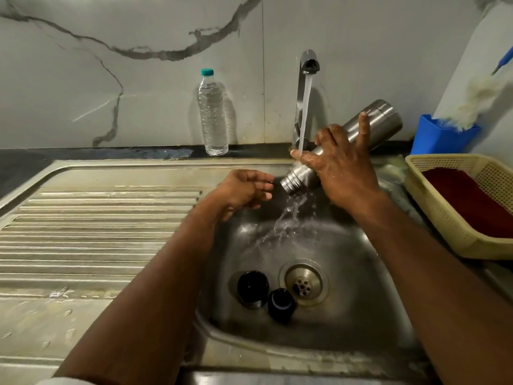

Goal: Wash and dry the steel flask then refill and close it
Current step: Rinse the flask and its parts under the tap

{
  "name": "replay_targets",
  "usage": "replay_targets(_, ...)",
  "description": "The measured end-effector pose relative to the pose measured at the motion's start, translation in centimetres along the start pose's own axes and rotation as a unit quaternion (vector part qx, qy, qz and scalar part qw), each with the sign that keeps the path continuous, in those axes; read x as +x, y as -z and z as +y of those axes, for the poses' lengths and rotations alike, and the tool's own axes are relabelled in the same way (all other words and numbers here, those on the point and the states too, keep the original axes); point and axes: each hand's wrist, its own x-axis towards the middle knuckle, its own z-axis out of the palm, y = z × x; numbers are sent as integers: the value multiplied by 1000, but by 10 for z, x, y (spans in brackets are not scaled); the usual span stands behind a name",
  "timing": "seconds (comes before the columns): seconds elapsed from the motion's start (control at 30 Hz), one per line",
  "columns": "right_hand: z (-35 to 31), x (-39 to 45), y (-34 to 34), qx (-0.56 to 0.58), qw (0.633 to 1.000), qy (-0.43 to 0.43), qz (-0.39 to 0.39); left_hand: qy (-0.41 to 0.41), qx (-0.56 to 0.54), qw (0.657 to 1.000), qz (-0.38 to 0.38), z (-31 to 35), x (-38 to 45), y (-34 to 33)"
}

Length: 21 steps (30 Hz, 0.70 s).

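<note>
Dim, soft light; wide-angle edge warping; right edge blurred.

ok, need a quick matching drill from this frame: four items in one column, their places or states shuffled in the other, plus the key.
Items:
1. steel flask
2. plastic water bottle
3. two black caps
4. red cloth

Places or states:
A. on the sink floor by the drain
B. in the beige basket
C. tilted mouth-down under the running tap, held by the right hand
D. upright against the wall, capped

Pairs: 1-C, 2-D, 3-A, 4-B
</note>
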Motion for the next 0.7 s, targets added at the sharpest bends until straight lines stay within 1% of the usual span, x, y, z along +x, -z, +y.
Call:
replay_targets(0.07, -1, 0, -1, 0, 1000, -1, -9, -3, -6, 1000, -18, 0, 1, -1)
replay_targets(0.13, -3, 1, -2, 24, 1000, -13, -9, -12, -17, 999, -27, 1, 1, -2)
replay_targets(0.27, -2, 5, -3, 128, 987, -86, -37, -35, -17, 999, -23, 1, 3, 1)
replay_targets(0.33, -1, 6, -3, 203, 970, -116, -60, -48, -28, 998, -19, 1, 3, -1)
replay_targets(0.43, -2, 6, -4, 374, 913, -141, -82, -106, -58, 993, 9, 7, 4, -10)
replay_targets(0.5, -4, 5, -7, 454, 874, -135, -109, -159, -81, 983, 32, 16, 3, -17)
replay_targets(0.57, -9, 4, -11, 528, 829, -125, -132, -199, -90, 975, 36, 26, 2, -25)
replay_targets(0.63, -16, 3, -16, 596, 781, -124, -140, -217, -93, 971, 37, 31, 3, -34)
replay_targets(0.7, -21, 3, -20, 642, 745, -131, -125, -222, -115, 968, 39, 33, 5, -43)
